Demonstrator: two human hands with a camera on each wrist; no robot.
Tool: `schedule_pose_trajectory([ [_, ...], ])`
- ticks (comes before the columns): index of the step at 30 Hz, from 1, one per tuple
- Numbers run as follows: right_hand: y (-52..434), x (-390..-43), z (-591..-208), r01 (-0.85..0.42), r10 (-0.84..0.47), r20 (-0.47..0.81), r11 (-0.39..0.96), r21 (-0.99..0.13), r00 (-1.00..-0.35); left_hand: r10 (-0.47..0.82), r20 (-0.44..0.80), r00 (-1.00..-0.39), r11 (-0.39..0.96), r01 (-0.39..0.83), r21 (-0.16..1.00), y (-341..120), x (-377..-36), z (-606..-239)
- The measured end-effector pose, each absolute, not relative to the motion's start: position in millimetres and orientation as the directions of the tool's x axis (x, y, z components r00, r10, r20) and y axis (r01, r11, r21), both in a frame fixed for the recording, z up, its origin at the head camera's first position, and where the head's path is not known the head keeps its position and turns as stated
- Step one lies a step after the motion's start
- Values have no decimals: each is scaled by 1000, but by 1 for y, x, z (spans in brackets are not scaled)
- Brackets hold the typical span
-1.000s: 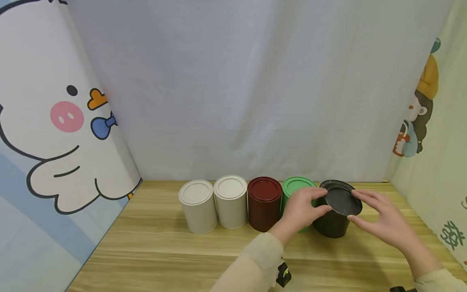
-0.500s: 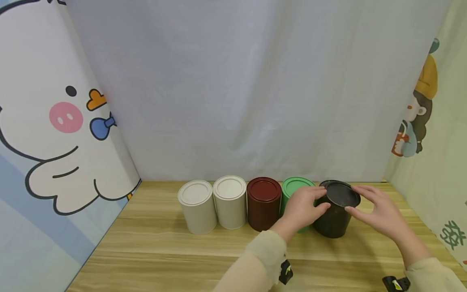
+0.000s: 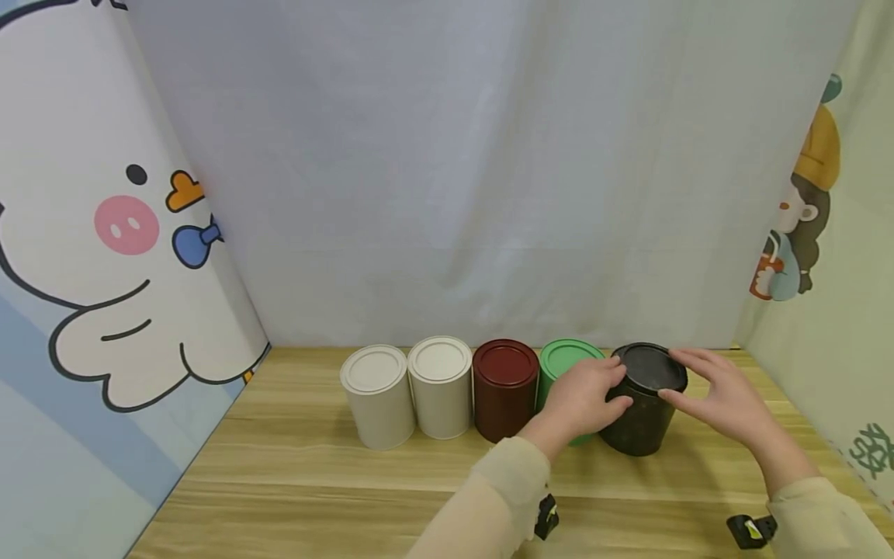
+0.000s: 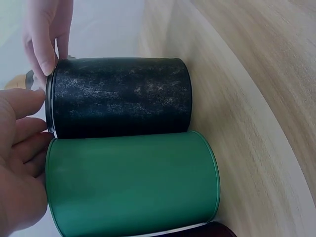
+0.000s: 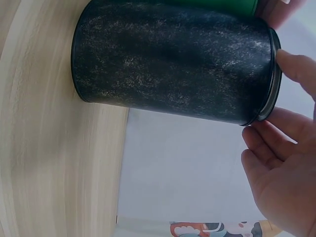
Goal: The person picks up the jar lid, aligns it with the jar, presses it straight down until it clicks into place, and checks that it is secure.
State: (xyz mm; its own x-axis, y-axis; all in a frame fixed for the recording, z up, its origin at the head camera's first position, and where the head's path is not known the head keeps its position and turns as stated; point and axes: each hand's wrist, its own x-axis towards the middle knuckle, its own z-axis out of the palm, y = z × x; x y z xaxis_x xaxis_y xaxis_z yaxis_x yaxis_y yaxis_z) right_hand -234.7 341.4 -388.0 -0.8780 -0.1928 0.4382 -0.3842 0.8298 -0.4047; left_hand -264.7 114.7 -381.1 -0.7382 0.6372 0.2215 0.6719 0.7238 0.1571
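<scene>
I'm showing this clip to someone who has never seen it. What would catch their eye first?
Most striking is the row of five lidded tins at the back of the wooden table: two white tins, a dark red tin, a green tin and a black tin at the right end. The left hand and right hand touch the rim of the black tin's lid. A large cartoon duck panel fills the left side.
</scene>
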Motion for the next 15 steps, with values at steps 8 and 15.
schedule_pose_trajectory([
  [8, 343, -237, -387, -358, -205, 364, 831, -425, -909, 633, 188, -751, 749, 655, 97, 118, -265, -381],
  [15, 344, -238, -388, -364, -222, 341, 822, -438, -913, 656, 187, -731, 746, 665, -19, 120, -264, -383],
])
